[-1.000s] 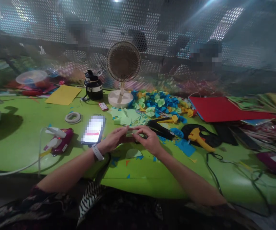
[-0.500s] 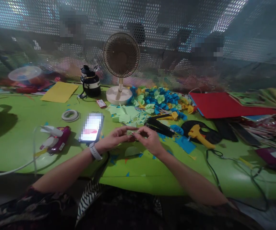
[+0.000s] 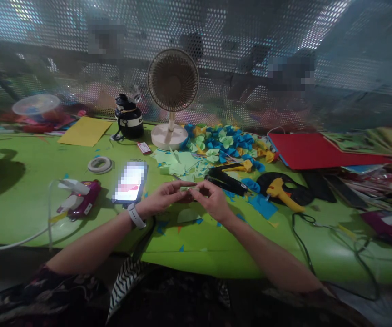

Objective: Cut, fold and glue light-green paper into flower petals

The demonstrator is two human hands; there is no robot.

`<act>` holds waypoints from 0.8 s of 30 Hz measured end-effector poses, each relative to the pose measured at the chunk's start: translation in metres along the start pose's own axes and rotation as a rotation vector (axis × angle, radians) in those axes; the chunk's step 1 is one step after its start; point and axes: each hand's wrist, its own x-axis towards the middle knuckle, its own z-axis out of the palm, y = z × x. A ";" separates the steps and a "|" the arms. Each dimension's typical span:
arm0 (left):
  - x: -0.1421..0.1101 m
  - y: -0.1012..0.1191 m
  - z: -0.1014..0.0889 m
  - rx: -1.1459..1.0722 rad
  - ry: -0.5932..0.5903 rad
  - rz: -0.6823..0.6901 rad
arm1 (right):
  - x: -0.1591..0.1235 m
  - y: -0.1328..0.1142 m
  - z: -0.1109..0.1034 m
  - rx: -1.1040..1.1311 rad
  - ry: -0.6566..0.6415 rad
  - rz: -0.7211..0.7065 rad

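Observation:
Between my fingertips is a small light green piece of paper [image 3: 189, 188], held just above the table. My left hand [image 3: 168, 196] pinches its left side, and my right hand [image 3: 213, 200] pinches the right side. Below them lies a pale green paper scrap [image 3: 188, 215] among small blue bits. Beyond my hands spreads a stack of light green paper pieces [image 3: 182, 161]. A black stapler [image 3: 228, 178] rests right behind my right hand. Further back is a heap of blue, green and yellow paper flowers [image 3: 228, 141].
A phone [image 3: 131, 181], a tape roll [image 3: 99, 165] and a purple power strip [image 3: 83, 200] lie to the left. A fan [image 3: 173, 81] and a black bottle [image 3: 130, 119] stand behind. At right are a yellow glue gun [image 3: 284, 194], its cable, and red paper [image 3: 318, 150].
Both hands stay in nearly the same place, with the fingers shifting slightly on the green paper. More of the paper's edge shows between the fingertips now.

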 end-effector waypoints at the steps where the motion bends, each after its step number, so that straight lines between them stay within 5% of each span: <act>1: 0.000 0.000 0.000 0.000 0.000 0.000 | 0.000 0.000 0.000 0.006 -0.006 0.001; 10: -0.001 0.002 0.000 -0.039 0.001 0.045 | 0.002 -0.003 -0.003 0.046 0.053 0.032; 18: 0.001 0.001 -0.002 0.067 0.092 -0.023 | 0.002 -0.001 -0.004 -0.021 0.066 -0.131; 24: 0.001 0.008 0.001 0.206 0.160 -0.087 | 0.003 -0.001 -0.006 -0.037 0.022 -0.017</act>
